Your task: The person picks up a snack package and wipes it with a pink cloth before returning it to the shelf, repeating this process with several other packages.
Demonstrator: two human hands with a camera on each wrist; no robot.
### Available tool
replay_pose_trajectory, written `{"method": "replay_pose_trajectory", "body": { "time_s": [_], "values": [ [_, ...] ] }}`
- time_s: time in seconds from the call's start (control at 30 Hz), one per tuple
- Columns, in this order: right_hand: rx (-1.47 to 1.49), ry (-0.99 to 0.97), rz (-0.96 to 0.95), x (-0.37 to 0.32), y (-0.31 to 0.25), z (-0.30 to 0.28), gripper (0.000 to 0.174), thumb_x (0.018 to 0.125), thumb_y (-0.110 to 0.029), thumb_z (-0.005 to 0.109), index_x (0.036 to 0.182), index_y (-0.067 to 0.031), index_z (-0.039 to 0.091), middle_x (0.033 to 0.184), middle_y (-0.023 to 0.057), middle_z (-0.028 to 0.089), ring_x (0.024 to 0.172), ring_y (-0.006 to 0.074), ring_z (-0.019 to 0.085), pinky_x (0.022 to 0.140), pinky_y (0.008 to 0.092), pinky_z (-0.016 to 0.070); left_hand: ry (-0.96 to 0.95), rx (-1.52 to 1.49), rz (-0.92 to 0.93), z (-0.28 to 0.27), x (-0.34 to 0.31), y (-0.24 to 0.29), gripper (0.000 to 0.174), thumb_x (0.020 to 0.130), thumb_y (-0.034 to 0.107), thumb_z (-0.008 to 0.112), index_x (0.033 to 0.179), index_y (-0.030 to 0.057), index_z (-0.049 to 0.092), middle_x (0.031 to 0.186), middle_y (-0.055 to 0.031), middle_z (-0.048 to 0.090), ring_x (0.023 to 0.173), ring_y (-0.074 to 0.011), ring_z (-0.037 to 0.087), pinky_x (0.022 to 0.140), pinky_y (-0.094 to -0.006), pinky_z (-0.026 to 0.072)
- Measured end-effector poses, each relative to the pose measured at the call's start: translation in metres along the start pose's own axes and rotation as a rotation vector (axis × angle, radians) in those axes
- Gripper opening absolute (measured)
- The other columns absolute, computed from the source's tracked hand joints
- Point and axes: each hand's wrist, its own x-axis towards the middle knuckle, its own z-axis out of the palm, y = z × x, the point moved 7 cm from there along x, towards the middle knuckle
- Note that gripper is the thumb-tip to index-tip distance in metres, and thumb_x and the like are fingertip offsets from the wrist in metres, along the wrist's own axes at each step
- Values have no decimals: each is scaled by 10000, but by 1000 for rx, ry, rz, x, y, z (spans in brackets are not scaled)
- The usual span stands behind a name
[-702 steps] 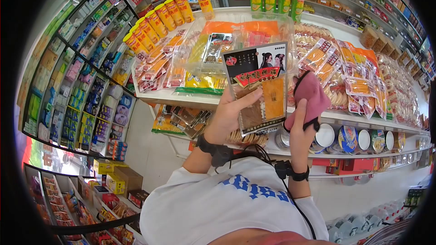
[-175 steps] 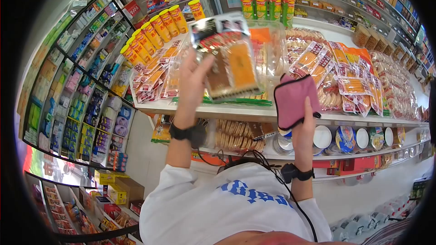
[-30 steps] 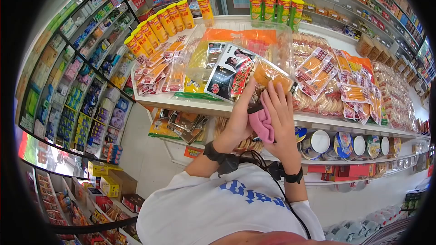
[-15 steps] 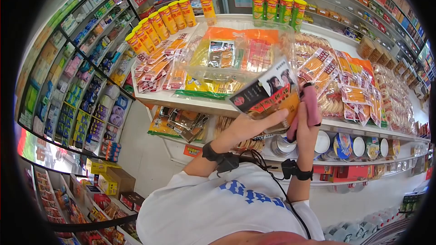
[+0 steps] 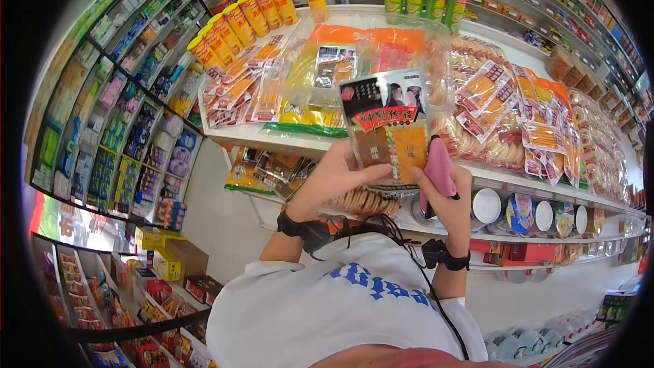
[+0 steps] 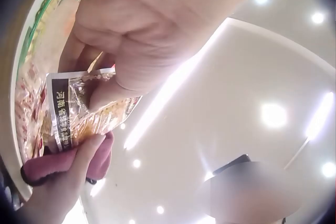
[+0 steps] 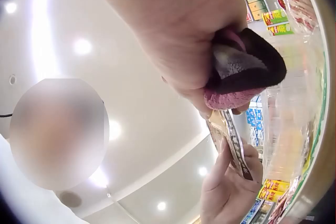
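Note:
My left hand (image 5: 334, 178) grips a clear-fronted snack packet (image 5: 385, 119) at its lower left, thumb across the front. The packet has a black and white top with two drawn figures, a red banner, and brown and orange pieces below. In my right hand (image 5: 449, 197) is a folded pink cloth (image 5: 441, 169) with black edging, held against the packet's right side. The right thumb reaches the packet's lower right corner. The left wrist view shows the packet's printed bottom strip (image 6: 62, 109) close to the cloth (image 6: 52, 166). Seen from the right wrist, the cloth (image 7: 233, 99) bulges out of the palm.
Behind the packet, a display counter (image 5: 286, 138) carries a clear plastic tray (image 5: 436, 41), yellow-lidded cans (image 5: 252, 17) and bagged snacks (image 5: 484, 99). Below it, a lower shelf holds tubs (image 5: 521, 212) and more packets (image 5: 272, 172). Stocked shelving (image 5: 122, 123) stands at the left.
The packet was slanted with the right hand spread over it a second ago, then tilted the other way. Now it stands nearly upright, front towards me, farther left than half a second ago.

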Motion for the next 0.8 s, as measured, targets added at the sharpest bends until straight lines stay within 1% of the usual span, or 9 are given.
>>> {"method": "replay_pose_trajectory", "body": {
  "time_s": [0.03, 0.17, 0.23, 0.37, 0.43, 0.5, 0.57, 0.63, 0.8],
  "values": [
    [-38, -38, 1, -1, 0, 5, 152, 847, -98, 735, 834, 15, 634, 626, 5, 587, 545, 55, 535, 506, 237, 400, 58, -27, -3, -10, -4, 0, 374, 867, 74, 721, 1209, -6, 592, 1107, -61, 673, 968, -124, 639, 826, -274, 536],
    [159, 283, 30, -7, 14, -26, 133, 891, -103, 695, 875, 15, 636, 632, 20, 608, 509, 97, 564, 485, 240, 423, 408, 45, 25, -95, -29, -10, 348, 878, 83, 714, 1190, -21, 600, 1058, -73, 689, 903, -114, 660, 804, -265, 543],
    [297, 491, 7, -8, 24, -45, 164, 924, -117, 645, 988, 31, 613, 771, 86, 652, 650, 128, 598, 580, 257, 454, 389, 63, -17, -132, -55, -16, 339, 863, 85, 726, 1169, -17, 621, 1042, -49, 687, 899, -100, 649, 801, -253, 536],
    [364, 386, -17, -10, 35, -54, 323, 950, -196, 567, 1149, 59, 555, 966, 155, 652, 714, 156, 567, 672, 280, 454, 177, 173, -329, -163, -102, -61, 336, 853, 140, 740, 1145, -3, 656, 1014, -16, 685, 873, -75, 621, 783, -240, 504],
    [458, 392, 59, -11, 43, -48, 457, 924, -204, 586, 1271, 75, 485, 1068, 195, 641, 852, 206, 617, 744, 299, 483, 125, 235, -518, -181, -119, -109, 340, 847, 139, 744, 1140, -11, 660, 1017, -18, 688, 891, -81, 621, 815, -256, 503],
    [482, 502, 103, -16, 33, -38, 518, 916, -205, 592, 1322, 83, 445, 1116, 218, 631, 959, 237, 632, 804, 319, 501, 185, 218, -537, -194, -130, -151, 344, 850, 198, 749, 1117, -7, 676, 977, -16, 686, 860, -78, 612, 774, -253, 496],
    [544, 379, 110, -13, 36, -33, 558, 918, -162, 601, 1384, 67, 398, 1199, 212, 605, 1099, 258, 604, 892, 351, 508, 264, 168, -598, -212, -142, -201, 350, 851, 217, 750, 1111, -6, 679, 970, -16, 684, 849, -79, 610, 750, -247, 492],
    [540, 296, 101, -9, 36, -31, 544, 920, -139, 612, 1386, 54, 408, 1221, 187, 599, 1113, 244, 594, 906, 359, 508, 474, 19, -543, -224, -148, -222, 310, 865, 197, 727, 1092, -3, 658, 952, -38, 684, 851, -122, 639, 738, -266, 515],
    [615, 530, 160, -12, 63, -56, 520, 913, -158, 669, 1359, 19, 466, 1258, 123, 585, 1124, 197, 582, 934, 328, 488, 839, -280, -350, -262, -149, -255, 373, 881, 193, 706, 1163, -6, 561, 1019, -89, 667, 871, -179, 675, 749, -318, 557]
  ]
}}
